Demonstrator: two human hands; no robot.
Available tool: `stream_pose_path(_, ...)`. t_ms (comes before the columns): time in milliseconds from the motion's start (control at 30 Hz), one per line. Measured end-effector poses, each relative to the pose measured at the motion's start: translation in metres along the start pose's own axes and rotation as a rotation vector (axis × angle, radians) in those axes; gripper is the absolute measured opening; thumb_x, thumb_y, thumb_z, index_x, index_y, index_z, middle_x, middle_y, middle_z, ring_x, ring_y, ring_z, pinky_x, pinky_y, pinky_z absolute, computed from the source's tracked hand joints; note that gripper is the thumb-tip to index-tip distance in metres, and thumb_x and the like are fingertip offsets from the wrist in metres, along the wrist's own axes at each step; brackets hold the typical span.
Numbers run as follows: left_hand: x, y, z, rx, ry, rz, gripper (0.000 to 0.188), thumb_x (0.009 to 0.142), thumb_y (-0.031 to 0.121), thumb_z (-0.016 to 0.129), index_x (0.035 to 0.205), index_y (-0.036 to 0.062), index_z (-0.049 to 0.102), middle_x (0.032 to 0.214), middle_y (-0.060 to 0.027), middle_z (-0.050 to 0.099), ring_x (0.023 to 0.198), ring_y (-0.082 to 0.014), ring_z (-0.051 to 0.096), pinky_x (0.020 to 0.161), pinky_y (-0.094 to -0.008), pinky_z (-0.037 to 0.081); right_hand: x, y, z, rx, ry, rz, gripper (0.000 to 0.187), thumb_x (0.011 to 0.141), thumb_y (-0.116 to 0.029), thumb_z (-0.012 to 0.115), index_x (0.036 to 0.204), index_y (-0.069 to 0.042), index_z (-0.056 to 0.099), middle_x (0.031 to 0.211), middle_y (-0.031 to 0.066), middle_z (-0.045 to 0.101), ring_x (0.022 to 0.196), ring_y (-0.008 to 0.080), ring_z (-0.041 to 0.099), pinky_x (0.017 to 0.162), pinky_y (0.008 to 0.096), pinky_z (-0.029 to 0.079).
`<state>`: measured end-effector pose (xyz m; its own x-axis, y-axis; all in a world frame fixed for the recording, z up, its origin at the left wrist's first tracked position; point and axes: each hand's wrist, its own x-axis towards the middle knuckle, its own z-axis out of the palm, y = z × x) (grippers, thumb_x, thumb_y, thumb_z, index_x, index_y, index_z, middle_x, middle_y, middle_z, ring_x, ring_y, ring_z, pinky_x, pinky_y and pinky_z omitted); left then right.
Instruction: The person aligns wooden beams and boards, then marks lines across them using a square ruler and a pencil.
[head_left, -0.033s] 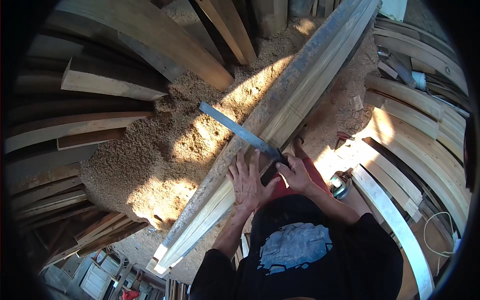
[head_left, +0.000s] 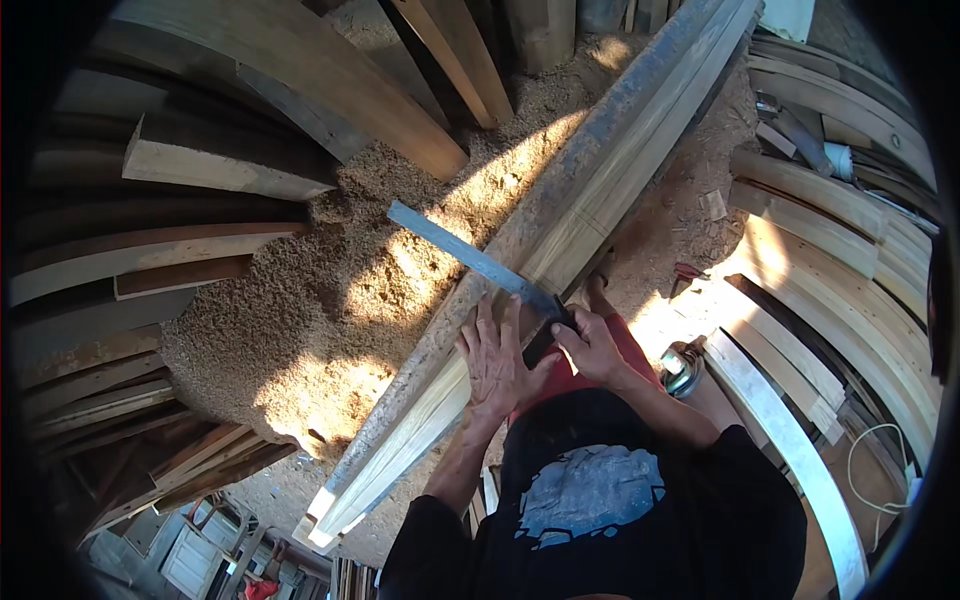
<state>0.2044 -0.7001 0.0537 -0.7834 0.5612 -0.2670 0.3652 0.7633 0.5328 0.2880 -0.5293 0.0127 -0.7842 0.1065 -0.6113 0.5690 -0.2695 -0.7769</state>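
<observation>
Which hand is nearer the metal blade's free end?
Left: the left hand lies on the timber, partway along the blade; the right hand is at the handle, the opposite end.

Worn on the head, left one of a side-by-side pair. Looks steeply down on the long timber [head_left: 640, 145] from above its near side — close enough to read its grain, wide enough to reach past its far side to the sawdust [head_left: 250, 335]. Fisheye — bends stacked boards [head_left: 805, 190] well apart from the timber, toward the rim.
</observation>
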Motion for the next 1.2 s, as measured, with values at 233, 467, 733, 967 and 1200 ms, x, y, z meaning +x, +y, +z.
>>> stream_pose_path(233,0.012,-0.016,0.025,0.077,0.057,0.154,0.084,0.074,0.036,0.088,0.152,0.0339,0.058,0.163,-0.0274,0.032,0.142,-0.0491,0.038,0.108,-0.0671,0.036,0.007,0.002,0.006,0.085,0.028,0.018,0.018,0.106,-0.007,0.063,0.122,0.002,0.063,0.102,-0.0004,0.063,0.092,0.0059,0.058,0.082,0.0247,0.05)
stream_pose_path(467,0.011,-0.016,0.029,0.02,0.115,0.153,0.074,0.074,0.035,0.086,0.145,0.0433,0.065,0.161,-0.0229,0.038,0.139,-0.0471,0.043,0.107,-0.0651,0.037,0.008,0.007,0.009,0.188,0.098,-0.043,0.017,0.105,-0.009,0.065,0.12,0.0,0.065,0.088,-0.0067,0.057,0.077,0.0015,0.049,0.067,0.0216,0.042)
stream_pose_path(733,0.012,-0.013,0.027,0.018,0.115,0.131,0.078,0.072,0.036,0.088,0.145,0.0452,0.065,0.16,-0.0218,0.04,0.139,-0.0461,0.043,0.109,-0.0651,0.036,0.009,0.001,0.005,0.171,0.088,-0.017,0.007,0.105,-0.01,0.066,0.108,-0.004,0.063,0.085,-0.0045,0.057,0.074,0.0029,0.052,0.064,0.0223,0.043)
stream_pose_path(967,0.012,-0.012,0.026,0.023,0.112,0.137,0.08,0.069,0.03,0.089,0.145,0.0423,0.068,0.164,-0.0209,0.036,0.137,-0.0455,0.043,0.11,-0.0618,0.036,0.011,0.002,0.004,0.19,0.07,-0.015,0.009,0.105,-0.011,0.067,0.109,-0.004,0.063,0.085,-0.005,0.056,0.071,0.0026,0.05,0.063,0.0216,0.043)
stream_pose_path(1200,0.012,-0.014,0.027,0.022,0.109,0.138,0.082,0.072,0.036,0.088,0.149,0.0456,0.062,0.161,-0.0225,0.039,0.139,-0.0465,0.043,0.108,-0.0633,0.037,0.011,0.002,0.003,0.17,0.071,-0.024,0.009,0.105,-0.011,0.068,0.109,-0.004,0.063,0.085,-0.0052,0.057,0.07,0.0025,0.051,0.062,0.0215,0.043)
